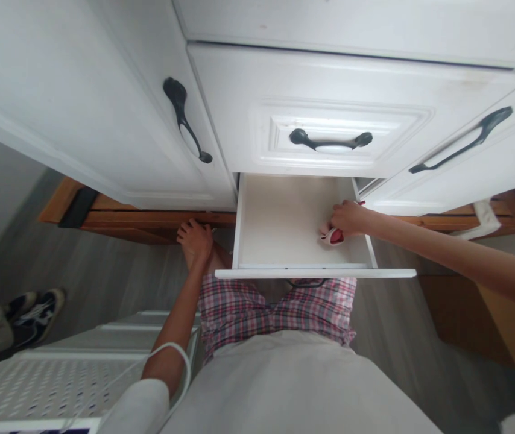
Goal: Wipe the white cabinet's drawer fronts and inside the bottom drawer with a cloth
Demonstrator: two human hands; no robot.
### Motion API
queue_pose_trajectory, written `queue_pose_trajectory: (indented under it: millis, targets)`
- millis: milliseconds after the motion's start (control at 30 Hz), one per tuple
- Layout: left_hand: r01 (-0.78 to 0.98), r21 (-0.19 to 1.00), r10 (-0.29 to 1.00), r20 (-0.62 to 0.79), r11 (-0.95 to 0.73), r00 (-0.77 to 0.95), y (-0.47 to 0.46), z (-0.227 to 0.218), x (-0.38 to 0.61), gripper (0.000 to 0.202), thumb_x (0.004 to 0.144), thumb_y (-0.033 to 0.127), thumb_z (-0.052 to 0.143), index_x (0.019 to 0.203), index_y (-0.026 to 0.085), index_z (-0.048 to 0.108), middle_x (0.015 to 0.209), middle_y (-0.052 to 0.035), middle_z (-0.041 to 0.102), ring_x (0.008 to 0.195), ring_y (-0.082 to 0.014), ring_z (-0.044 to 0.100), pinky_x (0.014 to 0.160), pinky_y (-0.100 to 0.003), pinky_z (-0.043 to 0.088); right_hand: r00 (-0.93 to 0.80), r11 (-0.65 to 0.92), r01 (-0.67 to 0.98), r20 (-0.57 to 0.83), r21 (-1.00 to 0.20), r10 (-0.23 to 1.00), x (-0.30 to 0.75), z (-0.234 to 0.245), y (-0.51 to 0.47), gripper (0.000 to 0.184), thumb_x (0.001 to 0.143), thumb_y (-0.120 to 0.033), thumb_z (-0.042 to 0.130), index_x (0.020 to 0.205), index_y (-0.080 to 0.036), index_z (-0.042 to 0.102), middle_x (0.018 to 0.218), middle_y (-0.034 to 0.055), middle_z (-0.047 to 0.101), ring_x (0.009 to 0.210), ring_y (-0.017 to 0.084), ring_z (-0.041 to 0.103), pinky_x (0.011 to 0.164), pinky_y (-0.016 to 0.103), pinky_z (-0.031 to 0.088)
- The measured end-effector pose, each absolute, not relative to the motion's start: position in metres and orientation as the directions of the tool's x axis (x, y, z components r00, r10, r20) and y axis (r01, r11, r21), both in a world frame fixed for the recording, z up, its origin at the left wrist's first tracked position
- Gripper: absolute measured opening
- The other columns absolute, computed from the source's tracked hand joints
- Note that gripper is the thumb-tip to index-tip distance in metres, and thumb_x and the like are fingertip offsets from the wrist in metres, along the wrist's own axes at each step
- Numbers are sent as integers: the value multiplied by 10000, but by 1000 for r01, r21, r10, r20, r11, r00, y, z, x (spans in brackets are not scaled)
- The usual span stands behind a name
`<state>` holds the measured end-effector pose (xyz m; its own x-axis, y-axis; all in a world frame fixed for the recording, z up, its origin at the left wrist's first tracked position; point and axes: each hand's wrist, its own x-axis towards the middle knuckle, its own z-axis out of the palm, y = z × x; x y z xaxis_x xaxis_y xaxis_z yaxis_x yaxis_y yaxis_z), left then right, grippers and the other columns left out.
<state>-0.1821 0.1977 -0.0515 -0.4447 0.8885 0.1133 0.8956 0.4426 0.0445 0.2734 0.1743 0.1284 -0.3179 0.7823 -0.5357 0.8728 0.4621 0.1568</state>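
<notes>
A white drawer [284, 223] is pulled out below the cabinet front. Inside it, toward its right side, my right hand [348, 218] is closed on a small pale pink item with a red inside [332, 235]; it looks like folded cloth, but I cannot make out its kind. A small red tip shows by the back of that hand. To the left of the drawer, my left hand [196, 238] rests on my bare knee with its fingers apart, holding nothing.
White cabinet doors and an upper drawer with a dark handle [330, 141] stand ahead. A wooden ledge [158, 220] runs beneath. At lower left are a perforated white rack [49, 386] and another person's shoe [43, 316]. A brown cardboard box [470, 319] stands at right.
</notes>
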Motion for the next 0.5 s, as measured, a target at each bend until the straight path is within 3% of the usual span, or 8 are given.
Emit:
queue_pose_trajectory:
  millis: [100, 200, 367, 500]
  targets:
    - [898, 62, 891, 112, 436, -441, 197, -51, -183, 437, 1025, 395, 543, 1345, 100, 574, 1385, -257, 621, 1287, -443, 578, 1041, -561, 497, -335, 511, 853, -638, 108, 694, 266, 131, 150, 112, 764, -174, 783, 681, -207, 715, 909, 181, 775, 1153, 368, 711, 1004, 504, 502]
    - [899, 86, 893, 106, 430, -437, 196, -50, -183, 443, 1025, 393, 548, 1350, 94, 573, 1393, -268, 617, 1303, -461, 569, 1052, -581, 495, -299, 483, 874, -713, 63, 634, 257, 135, 130, 22, 771, -203, 780, 771, -192, 761, 918, 190, 775, 1062, 342, 744, 951, 460, 529]
    - [900, 153, 902, 87, 408, -424, 194, -48, -185, 450, 1028, 392, 540, 1359, 89, 573, 1406, -295, 604, 1330, -487, 548, 1065, -625, 483, -261, 394, 919, -796, -31, 546, 242, 146, 125, 255, 848, -286, 717, 1064, -179, 800, 862, 132, 763, 820, 276, 740, 777, 368, 544]
    - [889, 249, 908, 68, 385, -413, 190, -44, -188, 448, 1006, 356, 550, 1354, 78, 597, 1423, -317, 590, 1371, -506, 517, 1096, -670, 452, -310, 261, 942, -843, -210, 439, 213, 164, 140, 518, 968, -422, 573, 1417, -183, 675, 949, 122, 766, 634, 226, 679, 599, 329, 512]
